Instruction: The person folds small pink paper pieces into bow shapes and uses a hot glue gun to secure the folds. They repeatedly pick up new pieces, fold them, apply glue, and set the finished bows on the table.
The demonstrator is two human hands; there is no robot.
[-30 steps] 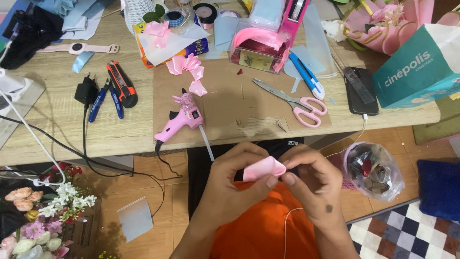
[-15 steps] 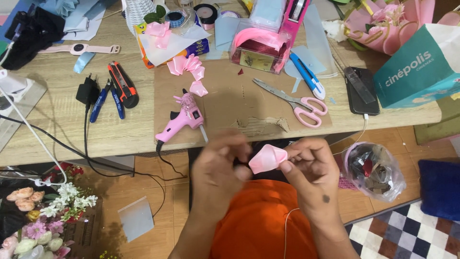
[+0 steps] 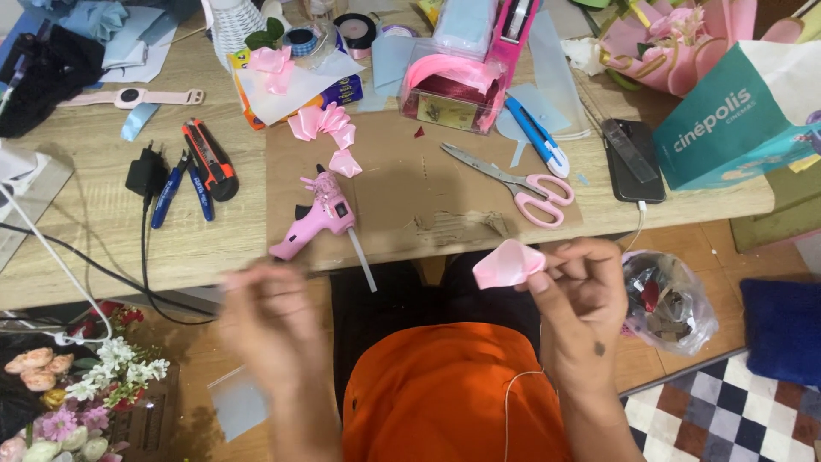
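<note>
My right hand [image 3: 580,295] pinches a folded pink ribbon petal [image 3: 507,263] just below the table's front edge, above my orange lap. My left hand [image 3: 272,321] is blurred, off to the left and apart from the petal, with nothing visible in it; its fingers look loosely curled. A pink glue gun [image 3: 315,217] lies on the brown cardboard sheet [image 3: 428,192], closest to my left hand. Folded pink ribbon petals [image 3: 325,128] lie at the cardboard's far left. Pink-handled scissors [image 3: 522,184] rest on the cardboard's right side.
The wooden table [image 3: 103,231] carries a black charger with cable [image 3: 145,175], blue pliers [image 3: 171,192], an orange utility knife [image 3: 209,158], a blue cutter [image 3: 534,133], a pink tape dispenser [image 3: 466,81], a phone [image 3: 633,158] and a teal paper bag [image 3: 735,128]. A plastic bag [image 3: 671,299] and artificial flowers [image 3: 77,385] sit on the floor.
Both hands held the pink petal together a second ago. My left hand has let go and swung left; my right hand keeps the petal, shifted slightly right.
</note>
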